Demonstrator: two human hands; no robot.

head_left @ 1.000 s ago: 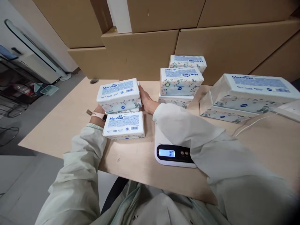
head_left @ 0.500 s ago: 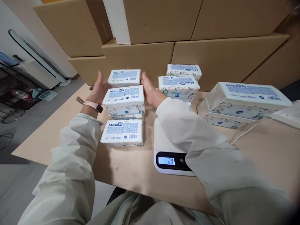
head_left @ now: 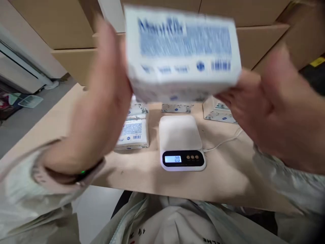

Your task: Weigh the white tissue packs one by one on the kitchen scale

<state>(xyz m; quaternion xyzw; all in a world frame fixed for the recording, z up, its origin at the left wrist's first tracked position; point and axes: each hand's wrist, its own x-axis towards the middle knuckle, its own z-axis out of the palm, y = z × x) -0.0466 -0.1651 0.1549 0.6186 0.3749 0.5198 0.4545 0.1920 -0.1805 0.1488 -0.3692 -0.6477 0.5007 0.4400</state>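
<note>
Close to the camera, a white and blue Manhua tissue pack (head_left: 182, 54) is raised in the air, its printed face tilted toward me and blurred by motion. My left hand (head_left: 104, 91) presses against its left end, thumb up. At the right end, my right hand (head_left: 276, 108) grips it, with some fingers hidden beneath or behind. Below the pack, a white kitchen scale (head_left: 181, 134) lies on the table; its lit display reads 0.0. Left of the scale, more tissue packs (head_left: 134, 134) are partly covered by my left hand and the raised pack.
Another tissue pack (head_left: 176, 107) stands behind the scale, and further packs (head_left: 220, 115) lie to the right. A white cable (head_left: 228, 140) runs from the scale across the wooden table (head_left: 152, 181). Large cardboard boxes (head_left: 73, 64) line the back.
Both hands have moved from the left stack up and toward the camera, now with a tissue pack between them. My right arm no longer covers the scale, whose display went from 2.9 to 0.0.
</note>
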